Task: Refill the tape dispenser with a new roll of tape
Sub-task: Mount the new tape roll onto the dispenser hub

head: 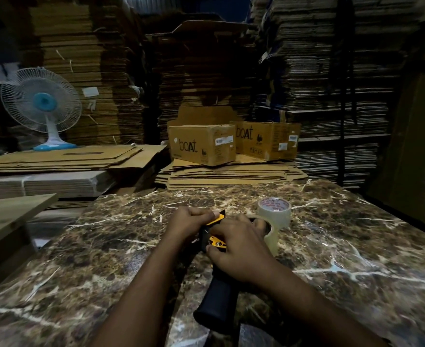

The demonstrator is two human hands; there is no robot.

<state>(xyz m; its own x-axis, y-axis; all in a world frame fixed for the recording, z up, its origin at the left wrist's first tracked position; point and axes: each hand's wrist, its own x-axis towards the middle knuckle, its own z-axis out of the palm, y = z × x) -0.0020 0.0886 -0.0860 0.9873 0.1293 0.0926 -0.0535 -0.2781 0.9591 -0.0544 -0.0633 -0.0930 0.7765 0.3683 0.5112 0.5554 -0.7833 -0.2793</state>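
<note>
A black and yellow tape dispenser lies on the marble table with its black handle pointing toward me. My left hand grips the dispenser's front end by the yellow flap. My right hand is closed over the dispenser's middle, hiding the roll holder. Two clear tape rolls sit just right of my hands: one lying flat with a white printed core, and one standing on edge against the dispenser, partly hidden by my right hand.
Two "boat" cardboard boxes rest on flattened cartons beyond the table's far edge. A white and blue fan stands at the left. Tall stacks of flat cardboard fill the background. A wooden board lies at the left.
</note>
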